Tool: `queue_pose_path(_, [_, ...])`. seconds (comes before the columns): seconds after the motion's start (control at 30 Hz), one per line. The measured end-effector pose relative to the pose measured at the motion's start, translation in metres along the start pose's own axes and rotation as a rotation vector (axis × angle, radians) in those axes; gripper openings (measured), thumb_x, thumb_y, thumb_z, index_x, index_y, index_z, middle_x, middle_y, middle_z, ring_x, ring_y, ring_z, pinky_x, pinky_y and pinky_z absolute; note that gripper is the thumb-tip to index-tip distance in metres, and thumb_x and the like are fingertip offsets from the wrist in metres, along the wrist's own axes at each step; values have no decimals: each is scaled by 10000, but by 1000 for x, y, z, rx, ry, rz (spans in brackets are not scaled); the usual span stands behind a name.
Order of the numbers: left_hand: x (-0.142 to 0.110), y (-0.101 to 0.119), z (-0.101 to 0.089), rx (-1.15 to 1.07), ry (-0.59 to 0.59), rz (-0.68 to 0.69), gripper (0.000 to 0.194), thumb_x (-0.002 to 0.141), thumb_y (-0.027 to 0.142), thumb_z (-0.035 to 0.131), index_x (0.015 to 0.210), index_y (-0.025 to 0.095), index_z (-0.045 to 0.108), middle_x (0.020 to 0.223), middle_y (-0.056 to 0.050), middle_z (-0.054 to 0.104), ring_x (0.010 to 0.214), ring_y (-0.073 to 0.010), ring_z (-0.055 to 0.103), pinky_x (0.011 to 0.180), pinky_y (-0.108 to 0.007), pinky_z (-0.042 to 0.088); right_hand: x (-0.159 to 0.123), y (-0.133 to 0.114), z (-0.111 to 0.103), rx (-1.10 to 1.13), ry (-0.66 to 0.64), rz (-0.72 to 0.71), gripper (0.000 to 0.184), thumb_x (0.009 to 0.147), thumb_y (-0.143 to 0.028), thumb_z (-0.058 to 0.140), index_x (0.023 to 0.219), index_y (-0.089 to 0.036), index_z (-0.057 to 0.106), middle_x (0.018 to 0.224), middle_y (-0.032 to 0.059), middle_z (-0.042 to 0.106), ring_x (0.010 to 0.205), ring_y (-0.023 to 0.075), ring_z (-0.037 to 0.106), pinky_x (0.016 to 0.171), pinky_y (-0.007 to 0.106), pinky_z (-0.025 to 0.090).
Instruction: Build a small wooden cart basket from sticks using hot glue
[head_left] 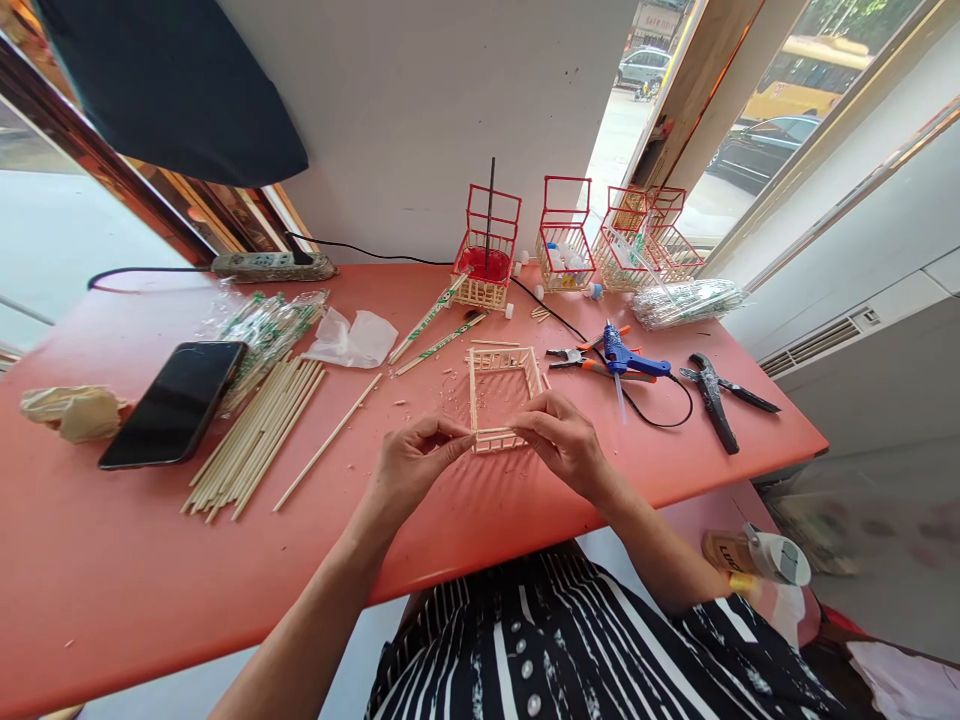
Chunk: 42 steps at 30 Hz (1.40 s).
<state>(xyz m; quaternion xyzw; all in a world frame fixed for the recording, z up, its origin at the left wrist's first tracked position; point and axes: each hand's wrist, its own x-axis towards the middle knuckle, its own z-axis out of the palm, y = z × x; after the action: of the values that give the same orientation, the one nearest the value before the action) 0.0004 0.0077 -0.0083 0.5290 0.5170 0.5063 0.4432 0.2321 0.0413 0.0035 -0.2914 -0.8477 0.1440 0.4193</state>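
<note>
A small open frame of pale wooden sticks (pixel 501 392) lies on the red table (pixel 150 560) in front of me. My left hand (pixel 415 467) pinches its near left corner. My right hand (pixel 564 442) pinches the near rail on the right side. Both hands have their fingers closed on the near edge of the frame.
A pile of wooden sticks (pixel 255 435) and a black phone (pixel 175 402) lie at the left. A blue glue gun (pixel 626 360), cutters (pixel 574 357) and black pliers (pixel 714 394) lie at the right. Several red wire baskets (pixel 562 245) stand along the back wall.
</note>
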Motion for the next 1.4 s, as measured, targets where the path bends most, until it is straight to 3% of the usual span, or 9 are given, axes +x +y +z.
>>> queue_pose_path(1.4, [-1,0,-1,6,-3,-12,166,733,352,825,711,198,765,717,-34,756,704,-179,685,670,-274,542,-1,1,-1,14,-13,19,154,1074,-224,584,1052,-235,736,908,44,639,849,159,615,736,282,519])
